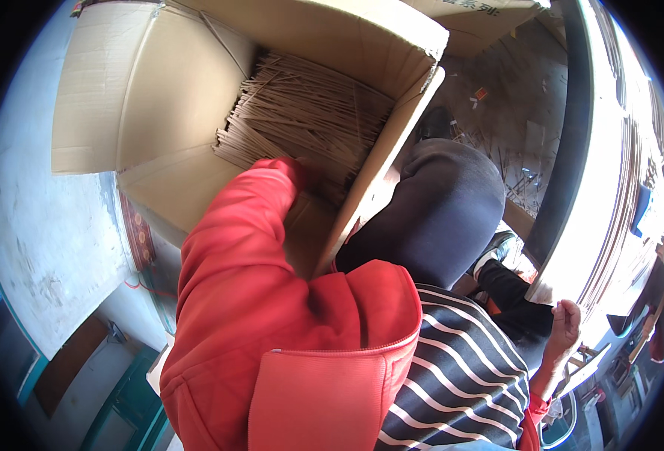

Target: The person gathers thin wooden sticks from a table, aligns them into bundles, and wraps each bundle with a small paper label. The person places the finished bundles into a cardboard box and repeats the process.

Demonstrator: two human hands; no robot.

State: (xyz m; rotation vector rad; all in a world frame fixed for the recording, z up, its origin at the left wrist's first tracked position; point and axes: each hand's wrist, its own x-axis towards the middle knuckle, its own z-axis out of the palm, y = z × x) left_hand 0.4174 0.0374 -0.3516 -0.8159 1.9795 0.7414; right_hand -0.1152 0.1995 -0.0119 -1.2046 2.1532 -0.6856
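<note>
With left hand (pixel 313 175) inside cardboard carton (pixel 168 83), deep in shadow — cannot tell whether gripping; with right hand (pixel 564 328) loosely curled outside, cannot tell if holding anything. Note thin brown sticks (pixel 306 101) in carton — just beyond left hand, the nearer, running lengthwise roughly left-to-right

Thin, straight brown sticks (pixel 306 101), many and of slender, even width, lie flat in a loose layered heap inside an open brown cardboard box (pixel 170 86). Most run roughly parallel, slanting across the far part of the box floor, with a few crossing the others at an angle and ends stepping unevenly at the left. One lone stick (pixel 223 43) leans against the far wall, tilted
</note>
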